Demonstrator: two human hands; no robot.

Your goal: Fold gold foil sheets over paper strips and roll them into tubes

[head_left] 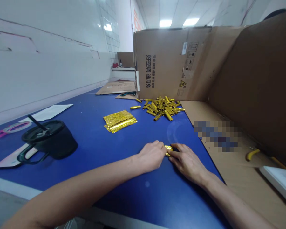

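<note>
A small gold foil roll [168,150] sits between the two hands, just above the blue bench [135,197]. The fingers of the left hand [151,156] and the right hand [187,162] close on it from opposite ends, gripping it from both sides, so most of it is hidden and its exact shape is hard to tell.

Beyond the hands, a heap of similar gold rolls [162,108] lies against a cardboard box [171,63], which appears to stop them sliding away. One loose roll [135,107] lies just left of the heap. Nearer, a flat stack of gold foil strips [119,121] lies on open bench, within easy reach of both hands.

The bench's right edge runs close beside the right hand, meeting a cardboard sheet [238,190] that carries yellow-handled pliers [252,155] and a blurred patch. The forearms cross the near edge. Bare blue surface surrounds the hands, leaving room to move toward the stack. A black lidded mug [50,139] stands well to the left.
</note>
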